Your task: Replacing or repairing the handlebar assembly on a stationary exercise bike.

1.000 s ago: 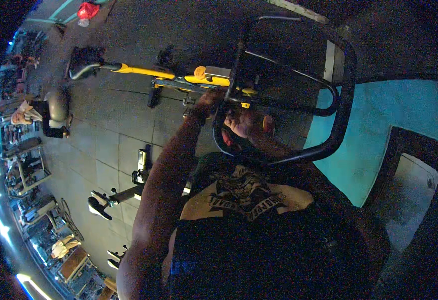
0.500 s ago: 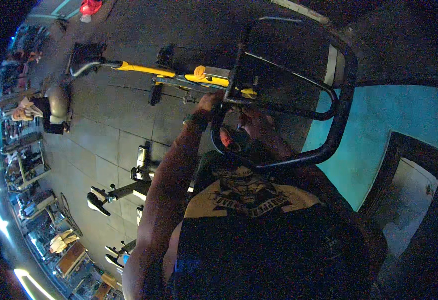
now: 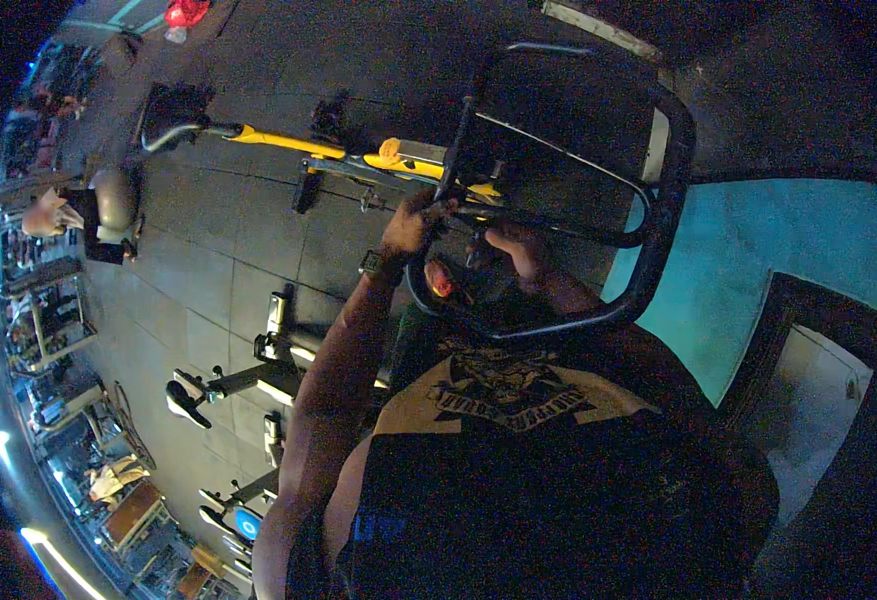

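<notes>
A large black tubular metal frame, with rounded corners and a thinner inner loop, is in front of my chest. My left hand, wearing a wrist watch, has its fingers wrapped round the frame's left tube. My right hand is closed beside the frame's lower inner bar. A small dark greyish piece shows by its fingers, too dim to name. Below and between the hands, a red-orange object shows inside the frame's lower left corner; its kind is unclear.
Beyond my hands stands a yellow and black exercise machine on dark floor tiles. Exercise bikes are to the left. A person is at far left, another lower down. A turquoise wall and door frame lie right.
The black frame has shifted slightly left with my hands. My left fingers now show more plainly round its tube, and my right hand is a little more in view.
</notes>
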A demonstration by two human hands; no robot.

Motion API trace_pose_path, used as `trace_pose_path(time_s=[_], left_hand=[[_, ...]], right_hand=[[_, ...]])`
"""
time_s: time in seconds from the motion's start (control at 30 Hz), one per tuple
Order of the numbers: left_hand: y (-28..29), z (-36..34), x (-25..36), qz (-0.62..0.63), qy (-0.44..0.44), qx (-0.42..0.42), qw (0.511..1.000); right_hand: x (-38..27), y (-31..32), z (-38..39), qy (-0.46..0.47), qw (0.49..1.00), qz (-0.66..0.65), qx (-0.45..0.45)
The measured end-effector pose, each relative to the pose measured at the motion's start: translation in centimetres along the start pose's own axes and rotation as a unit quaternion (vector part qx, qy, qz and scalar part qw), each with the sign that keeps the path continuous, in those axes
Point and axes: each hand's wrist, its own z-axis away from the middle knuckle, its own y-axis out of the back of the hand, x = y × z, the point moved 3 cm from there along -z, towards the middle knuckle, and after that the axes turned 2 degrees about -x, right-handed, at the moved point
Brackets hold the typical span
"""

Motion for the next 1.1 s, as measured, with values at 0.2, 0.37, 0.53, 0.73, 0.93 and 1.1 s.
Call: trace_pose_path(time_s=[0.2, 0.37, 0.53, 0.73, 0.93, 1.1], left_hand=[[-0.3, -0.3, -0.5, 0.024, -0.064, -0.024, 0.997], [-0.2, 0.1, 0.7, -0.028, -0.051, 0.005, 0.998], [0.1, -0.2, 0.1, -0.095, -0.149, -0.009, 0.984], [-0.3, 0.1, 1.6, 0.006, 0.039, -0.022, 0.999], [-0.2, -0.7, -3.0, -0.122, -0.146, 0.053, 0.98], [-0.5, -0.2, 1.2, -0.028, 0.003, -0.03, 0.999]], right_hand=[[1.0, -2.6, -0.1, -0.161, 0.894, -0.257, -0.329], [1.5, 1.2, -0.7, 0.113, 0.84, 0.499, 0.18], [3.4, 2.1, -0.7, 0.111, 0.882, 0.422, 0.176], [6.9, 8.5, -3.0, 0.117, 0.886, 0.415, 0.169], [8.0, 7.1, -4.6, 0.054, 0.997, 0.039, 0.029], [6.5, 5.5, -4.1, 0.024, 0.997, -0.07, -0.029]])
